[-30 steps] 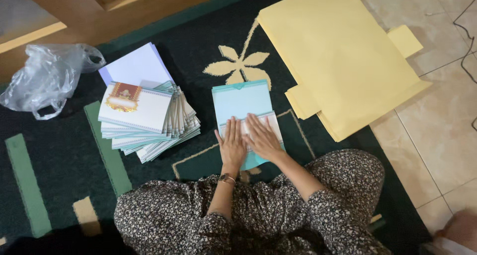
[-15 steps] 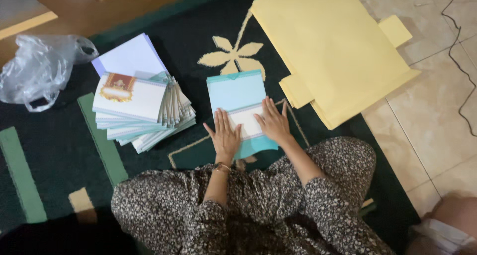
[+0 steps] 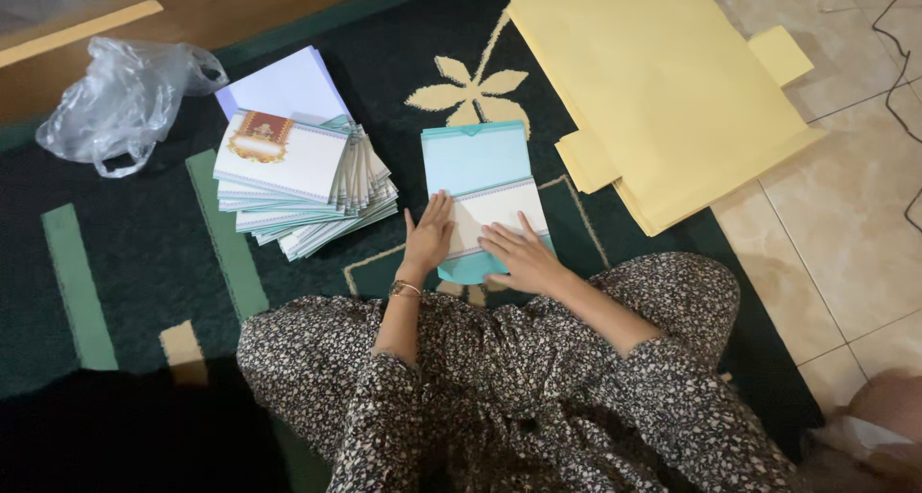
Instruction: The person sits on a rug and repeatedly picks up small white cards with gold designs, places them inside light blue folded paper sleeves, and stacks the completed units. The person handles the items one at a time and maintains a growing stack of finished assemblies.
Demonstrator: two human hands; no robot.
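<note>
Two hands: both of yours lie flat on the same card, fingers spread, gripping nothing.
Your lap: patterned dark sleeves and skirt fill the near edge; you sit on the rug (image 3: 144, 263).
Left hand (image 3: 429, 241): palm down on the left part of the white panel, fingers pointing away from you, a thin bracelet (image 3: 404, 288) at the wrist.
Right hand (image 3: 519, 259): palm down on the lower right of the card, fingers angled toward the left hand; the two are near each other but not touching.
Teal card (image 3: 475, 162): it lies on the rug straight ahead of your knees, its teal upper half bare, its white panel (image 3: 499, 210) partly under your hands.
Change: half a second ago your left hand sat lower and farther left on the card, and your right hand higher near its right edge; both have drawn in onto the white panel. The card has not moved.
Card stack (image 3: 298, 181): a fanned pile to the left of the teal card, well apart from your hands, a white card with a red-and-gold emblem on top.
Plastic bag (image 3: 120, 104): crumpled and clear, beyond the stack at far left.
Yellow sheets (image 3: 663, 90): large, piled at far right, half on the rug and half on the tiled floor (image 3: 845, 215).
</note>
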